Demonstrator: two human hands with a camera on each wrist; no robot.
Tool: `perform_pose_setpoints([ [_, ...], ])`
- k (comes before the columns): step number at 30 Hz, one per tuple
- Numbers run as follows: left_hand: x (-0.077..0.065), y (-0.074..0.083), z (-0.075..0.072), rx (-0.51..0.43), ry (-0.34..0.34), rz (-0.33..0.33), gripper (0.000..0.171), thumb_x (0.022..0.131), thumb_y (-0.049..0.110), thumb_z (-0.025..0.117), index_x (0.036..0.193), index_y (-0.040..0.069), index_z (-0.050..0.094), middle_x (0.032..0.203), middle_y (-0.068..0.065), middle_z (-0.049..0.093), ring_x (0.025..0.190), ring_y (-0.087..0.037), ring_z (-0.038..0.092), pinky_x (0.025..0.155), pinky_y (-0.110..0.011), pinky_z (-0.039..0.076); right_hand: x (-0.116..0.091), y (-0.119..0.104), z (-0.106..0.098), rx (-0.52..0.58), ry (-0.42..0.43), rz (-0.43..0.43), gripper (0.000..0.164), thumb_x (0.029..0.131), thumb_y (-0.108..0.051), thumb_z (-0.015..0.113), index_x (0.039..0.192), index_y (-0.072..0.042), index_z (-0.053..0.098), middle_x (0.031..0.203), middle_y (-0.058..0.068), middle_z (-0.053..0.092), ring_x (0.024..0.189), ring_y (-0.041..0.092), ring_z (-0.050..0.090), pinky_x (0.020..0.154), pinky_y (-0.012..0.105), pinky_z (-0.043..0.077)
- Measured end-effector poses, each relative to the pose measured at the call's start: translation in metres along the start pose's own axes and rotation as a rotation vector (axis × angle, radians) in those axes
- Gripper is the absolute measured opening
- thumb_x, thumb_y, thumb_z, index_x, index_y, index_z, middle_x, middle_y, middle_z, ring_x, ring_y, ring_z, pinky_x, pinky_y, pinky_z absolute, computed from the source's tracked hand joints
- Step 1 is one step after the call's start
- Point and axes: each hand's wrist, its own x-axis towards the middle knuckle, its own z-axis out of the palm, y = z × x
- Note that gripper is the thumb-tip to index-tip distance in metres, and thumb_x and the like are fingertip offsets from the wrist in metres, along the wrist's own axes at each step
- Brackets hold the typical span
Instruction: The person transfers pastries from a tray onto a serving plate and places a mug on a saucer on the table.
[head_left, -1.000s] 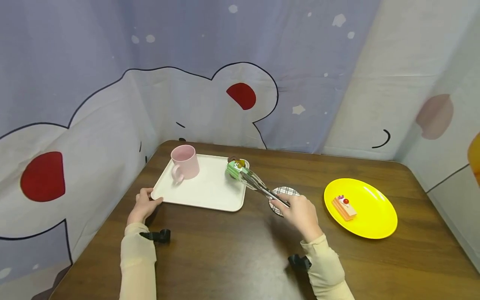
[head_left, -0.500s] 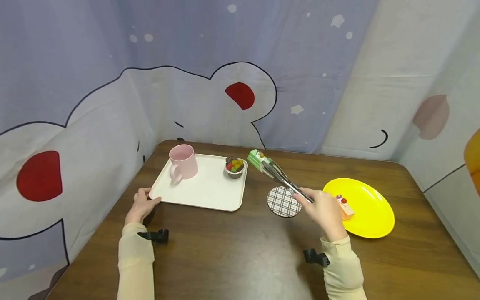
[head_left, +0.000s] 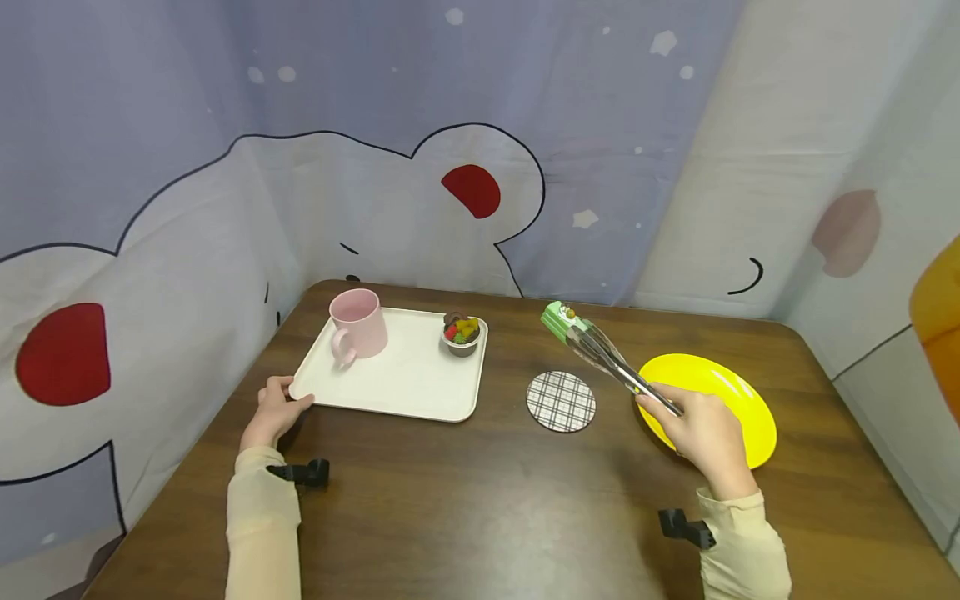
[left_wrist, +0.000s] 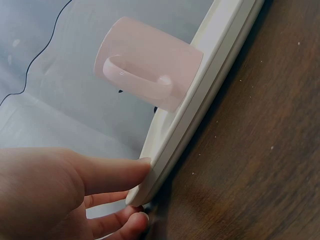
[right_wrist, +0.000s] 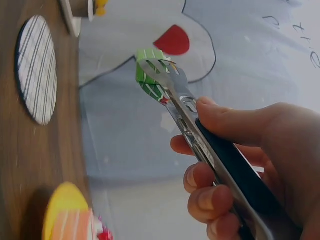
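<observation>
My right hand [head_left: 708, 433] grips metal tongs [head_left: 611, 362] with dark handles. Between the tongs' tips sits a green and white cake slice [right_wrist: 150, 67], held up in the air to the right of the plaid round coaster [head_left: 561, 402]. My left hand [head_left: 273, 412] pinches the near left corner of the white tray [head_left: 390, 379], thumb on the rim and fingers beneath, as the left wrist view shows. Upright on that tray stand a pink mug [head_left: 360, 323] at the left and a fruit-topped chocolate cup cake [head_left: 461, 335] at the far right corner.
A yellow oval plate [head_left: 738, 400] lies at the right, partly behind my right hand. The orange cake slice [right_wrist: 72, 225] on it shows in the right wrist view but is hidden in the head view. A patterned curtain [head_left: 600, 125] rises behind the table.
My right hand has moved right, carrying the tongs and green cake slice from over the tray's right end to past the coaster. My left hand keeps its hold on the tray.
</observation>
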Motion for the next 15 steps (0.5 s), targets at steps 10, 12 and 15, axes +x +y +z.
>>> perform_pose_setpoints([
  [10,0.000,-0.001,-0.001,-0.012,0.000,0.004,0.066,0.097,0.015,0.050,0.143,-0.014,0.012,0.137,-0.037,0.018,0.123,-0.046,0.027,0.107,-0.056,0.024,-0.018,0.035,-0.014,-0.059,-0.005,0.040,0.046,0.090,-0.046,0.063,0.117,-0.009,0.070,0.088,0.016,0.075,0.067,0.026,0.062,0.048,0.031,0.036],
  [12,0.001,-0.001,0.000,-0.008,0.001,0.003,0.065,0.097,0.015,0.050,0.142,-0.014,0.013,0.137,-0.036,0.019,0.123,-0.046,0.028,0.107,-0.055,0.024,-0.023,0.042,-0.015,-0.067,0.014,0.047,0.047,0.090,-0.046,0.064,0.117,-0.008,0.071,0.085,0.017,0.074,0.065,0.028,0.061,0.046,0.031,0.034],
  [15,0.000,0.001,0.000,-0.007,-0.002,0.004,0.065,0.097,0.015,0.050,0.143,-0.014,0.013,0.137,-0.036,0.019,0.123,-0.046,0.028,0.107,-0.055,0.025,-0.031,0.053,-0.017,-0.072,0.046,0.065,0.046,0.089,-0.044,0.065,0.115,-0.006,0.071,0.083,0.021,0.073,0.063,0.033,0.061,0.045,0.032,0.034],
])
